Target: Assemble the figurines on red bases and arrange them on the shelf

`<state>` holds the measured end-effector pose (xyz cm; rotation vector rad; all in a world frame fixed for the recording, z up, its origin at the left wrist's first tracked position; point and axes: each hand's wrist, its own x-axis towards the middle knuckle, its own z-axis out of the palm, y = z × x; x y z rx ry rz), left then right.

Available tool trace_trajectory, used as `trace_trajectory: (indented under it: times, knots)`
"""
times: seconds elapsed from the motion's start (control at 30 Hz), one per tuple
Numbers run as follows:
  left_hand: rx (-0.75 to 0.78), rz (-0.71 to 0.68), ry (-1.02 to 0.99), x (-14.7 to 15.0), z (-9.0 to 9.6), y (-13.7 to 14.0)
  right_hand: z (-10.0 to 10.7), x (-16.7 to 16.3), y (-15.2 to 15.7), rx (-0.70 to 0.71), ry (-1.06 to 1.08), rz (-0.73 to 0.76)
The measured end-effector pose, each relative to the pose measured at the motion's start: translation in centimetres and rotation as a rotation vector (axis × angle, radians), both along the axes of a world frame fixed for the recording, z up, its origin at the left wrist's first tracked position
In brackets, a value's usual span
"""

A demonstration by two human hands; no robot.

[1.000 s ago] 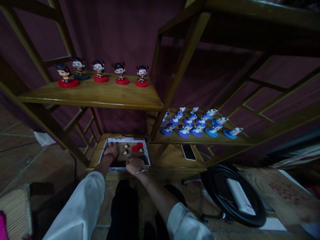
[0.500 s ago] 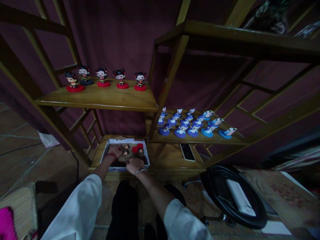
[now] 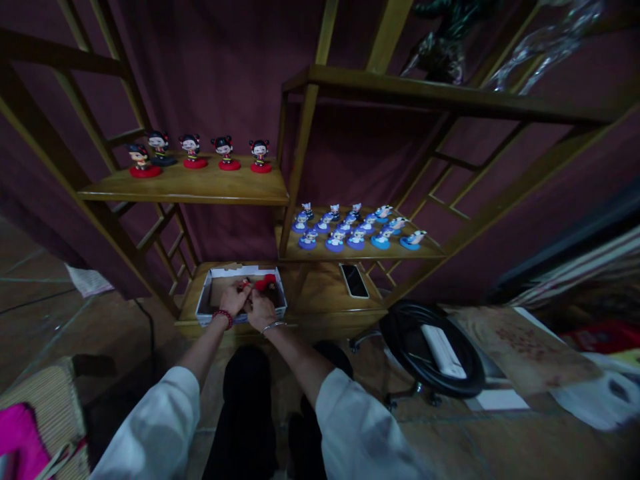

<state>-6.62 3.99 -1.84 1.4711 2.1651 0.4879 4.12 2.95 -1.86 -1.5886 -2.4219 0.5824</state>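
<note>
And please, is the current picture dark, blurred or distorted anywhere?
Head view throughout: dim, with deep shadow below the upper shelf; clear wrapping glints at upper right; sleeves look stretched toward the bottom edge; details between left hand and right hand too soft to read.

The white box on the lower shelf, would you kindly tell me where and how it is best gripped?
The box is probably best taken by its left and right walls, one grip on each, from the front: it is shallow and open-topped, sits flat on the lower shelf, with the upper shelf above.
</note>
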Motion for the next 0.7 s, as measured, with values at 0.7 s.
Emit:
trace_trajectory:
  times: [0.7]
  knots:
    - [0.184, 0.093, -0.163, 1.6, -0.9, -4.5, -0.5, 1.1, -2.2, 0.033, 0.069, 0.028]
